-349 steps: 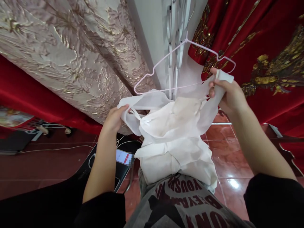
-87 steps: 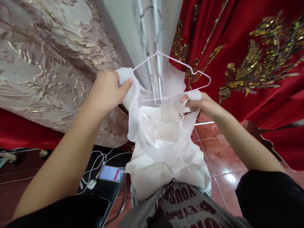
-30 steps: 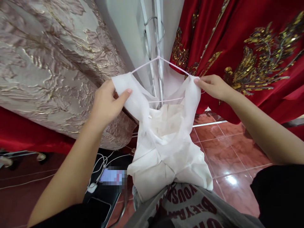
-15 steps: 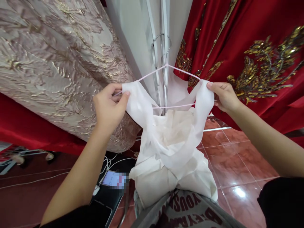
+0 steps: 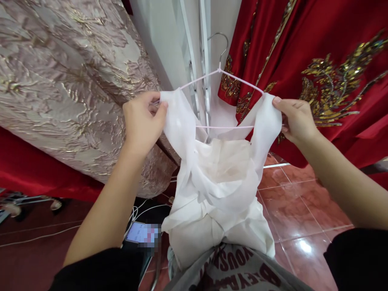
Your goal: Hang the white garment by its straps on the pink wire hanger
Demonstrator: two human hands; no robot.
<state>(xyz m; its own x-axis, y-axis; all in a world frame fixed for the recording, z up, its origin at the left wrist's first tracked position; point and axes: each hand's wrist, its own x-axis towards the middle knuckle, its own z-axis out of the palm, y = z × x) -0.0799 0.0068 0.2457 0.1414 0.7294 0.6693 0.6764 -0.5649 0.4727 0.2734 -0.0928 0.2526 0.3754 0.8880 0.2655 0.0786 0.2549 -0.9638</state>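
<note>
A white dress (image 5: 218,198) with wide sheer straps hangs on a thin pink hanger (image 5: 200,79) that has a metal hook. Its lower part rests against my lap. My left hand (image 5: 144,119) pinches the strap at the left shoulder together with the hanger's end. At the opposite shoulder, my right hand (image 5: 295,119) is closed on the other strap, thumb on top; its fingertips are partly hidden behind the cloth. The hook stands free in the air, in front of white metal bars.
Pinkish floral brocade (image 5: 75,89) hangs at left, and red cloth with gold sequins (image 5: 330,85) at right. White rack bars (image 5: 203,52) stand behind. Low at left are a lit phone (image 5: 141,233) and white cables (image 5: 136,212). Reddish tiles (image 5: 294,202) cover the floor.
Both hands have moved slightly up and to the right in view, carrying the hanger and dress straps. The hook now sits further right, nearer the red cloth. Both grips stay the same.
</note>
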